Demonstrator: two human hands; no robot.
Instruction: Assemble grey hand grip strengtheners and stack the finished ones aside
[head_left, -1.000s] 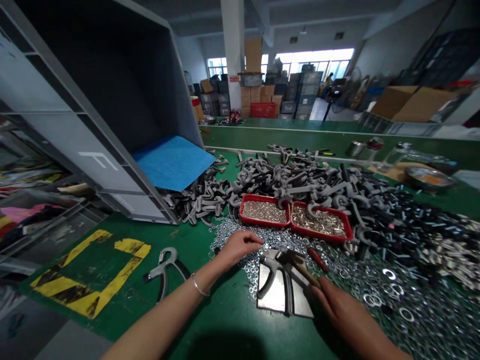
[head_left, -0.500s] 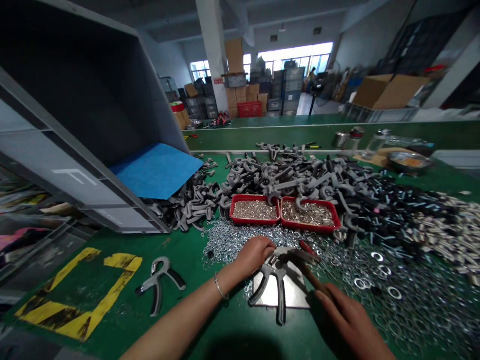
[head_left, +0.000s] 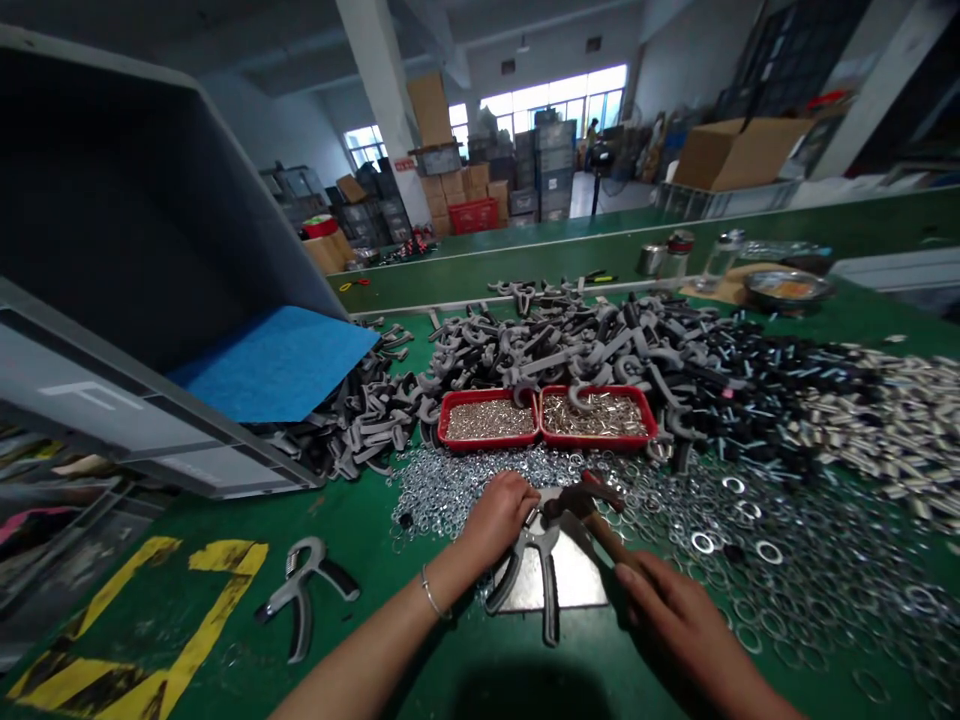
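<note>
On a small metal plate (head_left: 581,575) lies a grey hand grip exerciser (head_left: 550,580) with black handles, its legs pointing toward me. My left hand (head_left: 499,515) pinches its upper end beside the spring, with the fingertips closed together. A claw hammer (head_left: 602,533) with a wooden handle is wrapped in my right hand (head_left: 675,605). Its head is over the top of the exerciser; whether the two touch I cannot tell. Farther left, a second hand grip exerciser (head_left: 304,590) rests on the green table (head_left: 375,640).
Beyond my hands stand two red trays (head_left: 487,440) of small metal parts, amid loose washers (head_left: 442,490). Behind them is a heap of grey handle parts (head_left: 555,345). A large grey crate (head_left: 90,400) lies tipped at left, near yellow-black floor tape (head_left: 217,590). Pale cylinders (head_left: 900,420) spread at right.
The view has swung a little to the right, so most things sit farther left. The hammer head is slightly higher in the picture. Both hands keep their holds.
</note>
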